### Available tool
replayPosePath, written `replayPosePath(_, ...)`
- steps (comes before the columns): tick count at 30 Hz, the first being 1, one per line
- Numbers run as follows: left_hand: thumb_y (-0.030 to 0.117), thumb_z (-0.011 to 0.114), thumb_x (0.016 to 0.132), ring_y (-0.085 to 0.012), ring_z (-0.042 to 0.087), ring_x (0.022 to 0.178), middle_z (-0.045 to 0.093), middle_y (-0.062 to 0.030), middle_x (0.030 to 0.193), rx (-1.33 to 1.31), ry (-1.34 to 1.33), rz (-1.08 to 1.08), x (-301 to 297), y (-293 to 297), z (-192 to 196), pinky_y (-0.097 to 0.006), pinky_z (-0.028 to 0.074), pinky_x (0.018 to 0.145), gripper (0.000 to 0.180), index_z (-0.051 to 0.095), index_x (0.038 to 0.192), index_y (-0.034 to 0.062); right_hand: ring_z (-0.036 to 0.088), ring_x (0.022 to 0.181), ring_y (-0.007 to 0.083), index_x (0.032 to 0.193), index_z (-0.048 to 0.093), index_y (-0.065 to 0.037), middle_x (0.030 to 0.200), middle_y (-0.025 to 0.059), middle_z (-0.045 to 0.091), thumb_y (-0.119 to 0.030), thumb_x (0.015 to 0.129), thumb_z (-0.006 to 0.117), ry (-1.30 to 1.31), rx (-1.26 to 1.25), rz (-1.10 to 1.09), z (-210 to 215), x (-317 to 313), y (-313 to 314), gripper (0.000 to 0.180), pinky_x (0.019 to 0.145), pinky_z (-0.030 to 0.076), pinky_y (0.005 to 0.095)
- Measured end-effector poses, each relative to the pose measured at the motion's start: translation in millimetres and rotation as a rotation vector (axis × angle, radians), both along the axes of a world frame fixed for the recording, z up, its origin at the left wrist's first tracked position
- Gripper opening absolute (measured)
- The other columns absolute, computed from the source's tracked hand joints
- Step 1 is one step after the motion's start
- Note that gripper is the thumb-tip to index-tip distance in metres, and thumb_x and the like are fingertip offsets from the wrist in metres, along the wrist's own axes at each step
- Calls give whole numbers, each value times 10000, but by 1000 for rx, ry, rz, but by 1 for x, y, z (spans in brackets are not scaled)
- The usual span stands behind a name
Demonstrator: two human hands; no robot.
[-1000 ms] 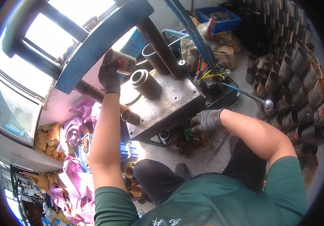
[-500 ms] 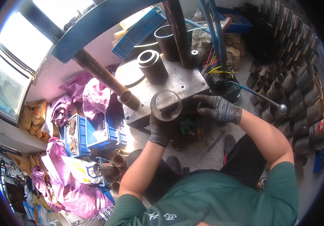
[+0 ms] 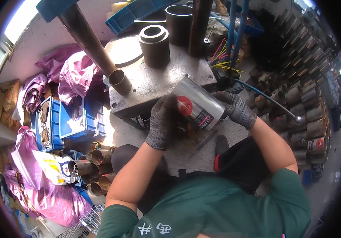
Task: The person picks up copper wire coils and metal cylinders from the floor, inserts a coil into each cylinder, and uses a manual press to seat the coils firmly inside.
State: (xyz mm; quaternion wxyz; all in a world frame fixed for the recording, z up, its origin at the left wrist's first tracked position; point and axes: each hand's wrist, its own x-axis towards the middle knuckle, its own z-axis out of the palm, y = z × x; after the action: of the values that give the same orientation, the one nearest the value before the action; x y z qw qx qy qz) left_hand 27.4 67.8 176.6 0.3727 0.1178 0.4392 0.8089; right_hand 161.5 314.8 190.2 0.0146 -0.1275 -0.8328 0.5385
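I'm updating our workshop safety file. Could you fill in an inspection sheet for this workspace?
Surface: metal plate, scuffed, with holes near its edges.
Things in hand: silvery cylinder with a red round mark, held tilted.
Clutter: stepped dark tube and wide open tube, both upright on the plate.
Hands: left hand and right hand, both gloved and on the cylinder; some fingers hidden.
Cables: yellow wires and red ones, loosely spread beyond the plate's right corner.
Surroundings: blue crates and crumpled pink sheets left; stacked tubes right.
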Motion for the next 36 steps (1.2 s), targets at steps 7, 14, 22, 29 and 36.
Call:
replayPosePath(7,67,939,695,-310,635,1280,574,-232,1470,-44,897,187,-3,-1,3,-407,564,1013,378,613,881,29,648,906,112,1348,651,-24,1013,47,706,-96,990,604,46,-49,-85,9,-5,0,368,839,542,284)
replayPosePath(14,54,959,643,-420,616,1309,565,-265,1451,-20,1130,257,8,10,6,-432,570,1014,443,592,892,54,619,832,85,1343,662,-49,965,33,689,-137,1023,606,146,-203,-83,18,3,-9,337,771,532,268)
replayPosePath(22,76,945,690,-410,655,1225,551,-282,1451,37,1210,179,21,17,14,-428,600,947,416,597,918,69,617,1186,157,1388,623,-24,1269,86,678,-251,1044,655,212,-492,-7,23,9,-13,413,1027,505,321)
replayPosePath(29,150,958,662,-426,648,1218,536,-264,1481,-69,1379,158,21,22,-13,-429,586,950,432,617,922,95,587,1314,226,1469,547,-21,1379,124,653,-199,970,749,100,-338,40,22,11,-12,568,1136,475,393)
replayPosePath(36,123,898,735,-424,622,1227,561,-229,1442,-229,1417,69,39,30,-11,-464,547,1005,519,638,1183,102,669,1200,239,1389,630,-10,1272,170,722,-105,917,643,-178,-105,-2,21,17,4,483,1051,526,360)
